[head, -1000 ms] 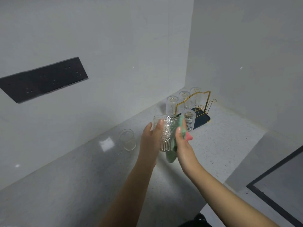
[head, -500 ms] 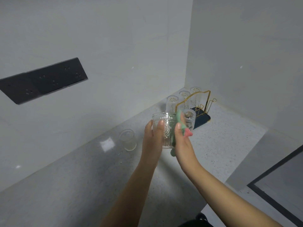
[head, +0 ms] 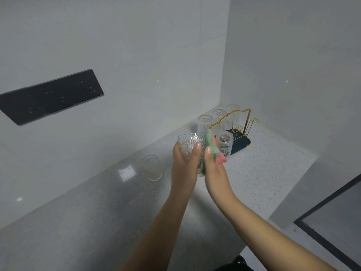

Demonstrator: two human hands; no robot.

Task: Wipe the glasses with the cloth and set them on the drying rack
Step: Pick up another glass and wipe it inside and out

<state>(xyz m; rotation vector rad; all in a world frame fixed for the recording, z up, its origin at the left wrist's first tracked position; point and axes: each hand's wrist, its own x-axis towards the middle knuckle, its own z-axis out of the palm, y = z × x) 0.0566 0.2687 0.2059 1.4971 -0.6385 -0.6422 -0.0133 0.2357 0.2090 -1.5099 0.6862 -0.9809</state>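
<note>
My left hand [head: 184, 165] grips a clear embossed glass [head: 188, 146] upright above the counter. Against the glass's right side my right hand [head: 214, 169] presses a green and pink cloth [head: 213, 149], thumb and fingers pinching it. Behind them a gold wire drying rack [head: 241, 122] stands on a dark tray [head: 243, 142] in the corner. Several glasses sit upside down on it, the nearest one [head: 225, 143] just right of the cloth. One more clear glass [head: 151, 168] stands alone on the counter to the left of my hands.
The speckled grey counter [head: 263, 173] meets white walls on the left and at the back. A black socket panel [head: 51, 96] is set in the left wall. A dark-framed cutout [head: 332, 227] lies at the lower right.
Both hands lifted the glass and cloth slightly. The right hand slid the cloth up along the glass's side, so less green hangs below the glass.
</note>
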